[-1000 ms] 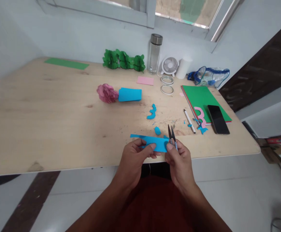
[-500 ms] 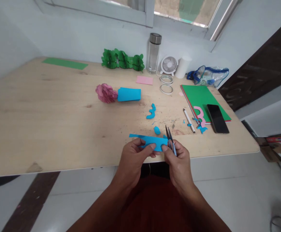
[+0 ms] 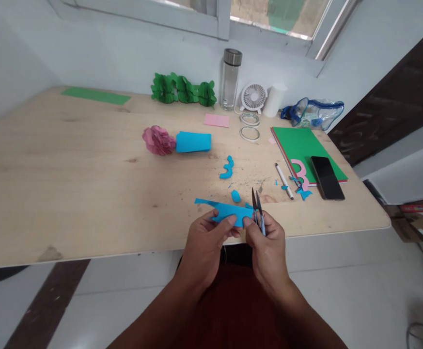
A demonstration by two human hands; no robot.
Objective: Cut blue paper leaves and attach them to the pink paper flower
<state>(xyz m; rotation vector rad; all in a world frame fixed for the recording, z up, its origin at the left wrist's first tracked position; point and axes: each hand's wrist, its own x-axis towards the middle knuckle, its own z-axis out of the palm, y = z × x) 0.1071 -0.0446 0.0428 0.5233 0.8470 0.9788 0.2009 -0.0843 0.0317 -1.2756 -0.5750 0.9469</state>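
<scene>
A strip of blue paper (image 3: 226, 210) with a narrow tail at its left end is pinched in my left hand (image 3: 207, 237), thumb on top. My right hand (image 3: 267, 237) holds the scissors (image 3: 258, 208), their dark blades pointing away from me and slightly apart. The thumb of that same hand also presses the paper's right end. Just beyond the paper lie a small rounded blue scrap (image 3: 236, 196) and a wavy blue cut-out (image 3: 227, 167). The scissor handles are partly hidden by my fingers.
Farther back lie a folded blue paper stack (image 3: 194, 142), a pink paper flower (image 3: 158, 140) and a green paper garland (image 3: 184, 89). To the right are a white pen (image 3: 284, 180), green sheets (image 3: 307, 145) and a phone (image 3: 327, 177). A glass bottle (image 3: 230, 80) stands by a fan (image 3: 254, 97).
My left hand has shifted slightly right, and the paper's left tail has tilted up a little. The scissors have moved slightly right, still in my right hand.
</scene>
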